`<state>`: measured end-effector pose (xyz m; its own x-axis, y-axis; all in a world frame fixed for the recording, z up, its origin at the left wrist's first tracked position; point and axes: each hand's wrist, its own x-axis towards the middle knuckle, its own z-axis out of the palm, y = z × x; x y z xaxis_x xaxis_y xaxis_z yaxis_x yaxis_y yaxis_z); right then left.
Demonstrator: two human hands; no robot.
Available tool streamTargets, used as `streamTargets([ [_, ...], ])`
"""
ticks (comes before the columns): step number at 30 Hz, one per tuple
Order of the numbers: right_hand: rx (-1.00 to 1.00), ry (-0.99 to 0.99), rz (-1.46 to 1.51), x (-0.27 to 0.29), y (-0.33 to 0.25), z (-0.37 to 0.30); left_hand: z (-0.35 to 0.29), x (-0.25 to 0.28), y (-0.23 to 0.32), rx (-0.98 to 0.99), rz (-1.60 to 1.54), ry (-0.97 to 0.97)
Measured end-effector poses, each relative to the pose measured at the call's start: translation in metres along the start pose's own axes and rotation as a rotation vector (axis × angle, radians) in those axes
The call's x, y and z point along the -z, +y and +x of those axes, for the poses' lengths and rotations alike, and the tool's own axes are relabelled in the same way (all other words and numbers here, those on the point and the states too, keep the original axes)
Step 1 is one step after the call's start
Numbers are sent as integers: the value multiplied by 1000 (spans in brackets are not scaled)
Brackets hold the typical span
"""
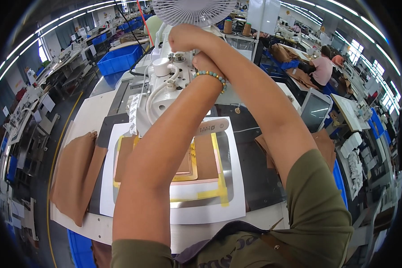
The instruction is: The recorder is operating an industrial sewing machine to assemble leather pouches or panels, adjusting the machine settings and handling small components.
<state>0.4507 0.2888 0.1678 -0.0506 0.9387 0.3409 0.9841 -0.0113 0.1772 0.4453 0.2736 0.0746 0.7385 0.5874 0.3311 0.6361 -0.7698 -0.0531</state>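
Note:
Both of my arms reach forward over a white sewing machine [161, 106]. My right hand [183, 37] bends down over the far end of the machine's head, just below a white fan [193, 12]; its fingers are hidden. My left hand [203, 62] is beside the machine's top, partly covered by my right forearm, and its fingers do not show clearly. A bracelet [211, 74] of green and gold beads circles my left wrist. Below my arms, a brown fabric piece [206, 156] lies in a template [223, 196] edged with yellow tape, on a white sheet [210, 215].
Folded brown fabric [76, 174] lies at the left of the table, with more brown pieces [324, 145] at the right. A screen [316, 109] stands at the right. A blue bin [119, 60] is at the far left; thread cones [228, 27] stand at the back. A person [322, 69] sits farther off.

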Motion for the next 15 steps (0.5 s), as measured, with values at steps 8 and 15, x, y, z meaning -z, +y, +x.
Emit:
streamTargets([
  [8,108,-76,94,0,2,-4,15,-5,7,37,202,47],
  [15,149,-116,-113,-7,7,-8,9,-34,12,141,180,656],
])
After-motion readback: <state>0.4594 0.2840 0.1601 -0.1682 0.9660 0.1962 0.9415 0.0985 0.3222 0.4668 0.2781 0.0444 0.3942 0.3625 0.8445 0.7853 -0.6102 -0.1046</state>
